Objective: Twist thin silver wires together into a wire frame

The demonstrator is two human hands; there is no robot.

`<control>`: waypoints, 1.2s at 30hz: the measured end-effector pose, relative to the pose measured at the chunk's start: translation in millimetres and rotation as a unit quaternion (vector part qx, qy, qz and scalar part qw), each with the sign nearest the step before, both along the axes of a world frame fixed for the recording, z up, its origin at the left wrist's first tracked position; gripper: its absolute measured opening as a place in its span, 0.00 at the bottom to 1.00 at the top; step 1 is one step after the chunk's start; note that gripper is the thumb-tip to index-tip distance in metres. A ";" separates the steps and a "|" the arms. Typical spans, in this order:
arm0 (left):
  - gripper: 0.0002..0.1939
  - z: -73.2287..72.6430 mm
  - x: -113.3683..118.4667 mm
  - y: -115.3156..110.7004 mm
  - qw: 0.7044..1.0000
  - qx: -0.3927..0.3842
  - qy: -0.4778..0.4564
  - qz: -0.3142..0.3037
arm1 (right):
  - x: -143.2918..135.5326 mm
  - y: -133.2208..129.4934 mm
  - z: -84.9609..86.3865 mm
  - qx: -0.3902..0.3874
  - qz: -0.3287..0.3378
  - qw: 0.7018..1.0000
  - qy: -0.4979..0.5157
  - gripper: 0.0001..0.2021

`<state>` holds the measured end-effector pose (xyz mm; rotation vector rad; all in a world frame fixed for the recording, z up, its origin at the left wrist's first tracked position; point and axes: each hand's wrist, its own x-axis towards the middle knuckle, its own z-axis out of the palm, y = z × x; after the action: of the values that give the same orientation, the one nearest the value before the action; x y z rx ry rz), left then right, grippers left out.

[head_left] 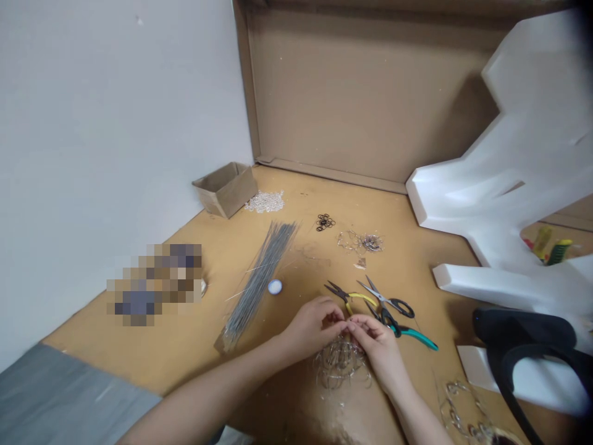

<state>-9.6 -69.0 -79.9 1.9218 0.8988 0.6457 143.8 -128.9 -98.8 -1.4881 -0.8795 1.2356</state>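
From my remote station I list, left to right: one grey surface (78, 389), lower left corner; one pixelated patch on the tabletop (185, 346), contents unreadable. One open cardboard box (227, 194), standing near the pale wall (115, 123). One spread of small clear pieces (265, 201), just beside the box. One bundle of straight grey wires (262, 278), lying slantwise. One small white round item with blue rim (275, 287), close to the bundle's right side. One left hand (312, 327), its grip narrow, fingertips drawn together and meeting those of the right; I cannot tell what they pinch, the item being too small. One cluster of black rings (325, 222), farther back. One heap of wire loops (341, 364), silvery, on the tabletop just below the joined fingertips. One yellow-handled pliers (343, 293), beyond the fingers. One loose wire tangle (370, 242), farther back. One right hand (377, 346), its grip likewise narrow at the meeting point. One black-handled scissors (380, 296), blades parted. One teal-handled pliers (419, 337), beside the right hand. One wire piece with rounded loops (463, 408), lower right. One white angular structure (532, 142) and one black curved object (523, 327), right side.
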 end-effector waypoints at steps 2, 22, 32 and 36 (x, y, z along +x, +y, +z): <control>0.08 0.1 0.0 -0.2 1.000 -0.007 0.003 -0.011 | -0.6 -0.3 -1.3 -0.001 -0.004 1.000 -0.002 0.16; 0.14 1.8 -4.0 -5.2 0.967 -0.170 -0.180 -0.062 | 2.8 -1.3 0.0 -0.038 -0.002 0.989 0.143 0.15; 0.13 5.4 -3.5 -7.7 0.949 -0.192 -0.239 -0.074 | 1.1 -2.5 0.5 -0.029 0.003 0.988 0.149 0.15; 0.14 2.5 -2.9 -5.4 0.931 -0.249 -0.255 -0.081 | 0.8 -3.9 2.0 -0.031 0.012 0.986 0.162 0.14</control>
<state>-12.5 -74.4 -77.4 1.2675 0.4999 0.6931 144.6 -132.8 -96.9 -1.2777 -0.6469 1.4832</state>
